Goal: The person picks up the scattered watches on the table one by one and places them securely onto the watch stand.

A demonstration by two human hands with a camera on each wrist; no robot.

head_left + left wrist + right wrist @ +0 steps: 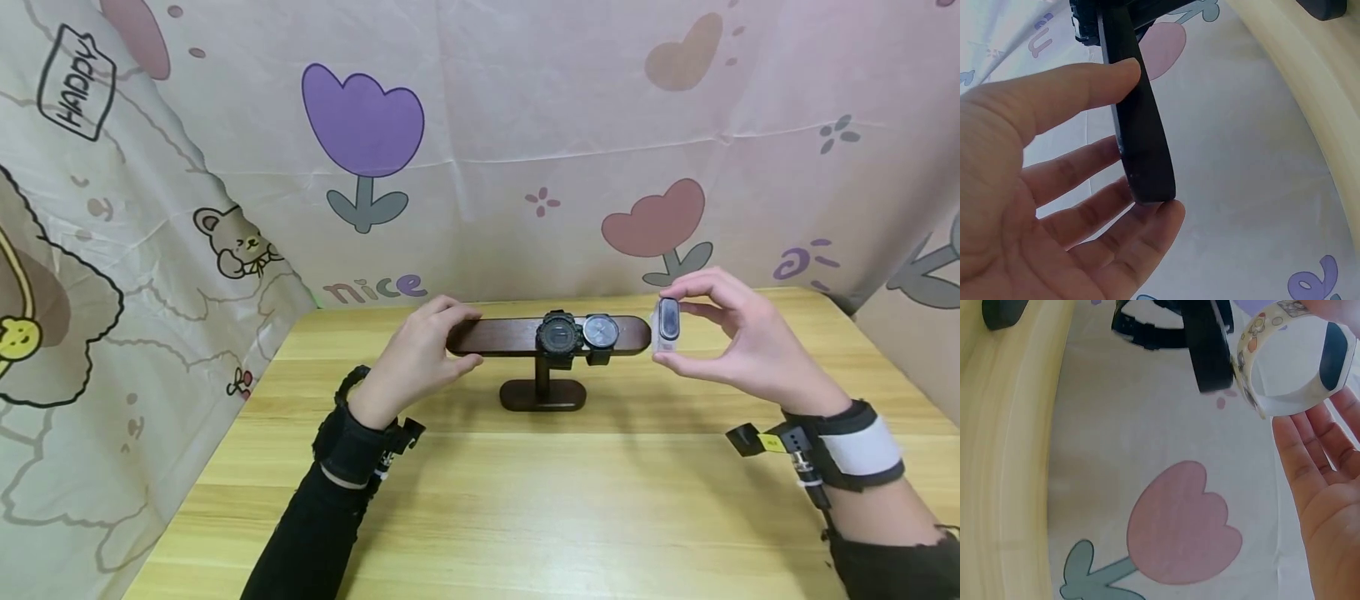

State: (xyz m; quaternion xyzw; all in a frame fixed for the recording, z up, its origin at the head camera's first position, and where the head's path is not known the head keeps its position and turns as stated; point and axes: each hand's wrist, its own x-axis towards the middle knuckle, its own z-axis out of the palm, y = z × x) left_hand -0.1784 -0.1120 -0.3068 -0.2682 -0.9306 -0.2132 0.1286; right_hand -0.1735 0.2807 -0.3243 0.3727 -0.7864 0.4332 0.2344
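Stand: a dark wooden watch stand (510, 335) sits on the worktop (570, 500), its flat bar running left to right on a short post and oval foot.
Left hand: the left hand (420, 358) grips the bar's left end, thumb below, fingers on top. The left wrist view shows the thumb (1066, 94) and fingertips (1147, 225) closed on the smooth rounded bar end (1141, 144).
Right hand: the right hand (738, 333) holds a fitness band (666, 323) just beside the bar's right end, pinched between a finger on top and the thumb below, the other fingers loosely curved.
Band direction: its loop stands upright, the dark oblong screen facing the person, the long axis vertical, the opening towards the bar end.
Right wrist view only: the band (1291, 362) is pale and translucent with small cartoon prints on the strap, and the bar end (1209, 350) lies close to its opening; whether they touch I cannot tell.
On the bar: a chunky black sports watch (558, 335) and, touching it on the right, a round grey-faced watch (601, 332), both strapped around the bar.
Surroundings: the pale wood-grain worktop is backed by a cloth (525, 150) printed with tulips and bears.
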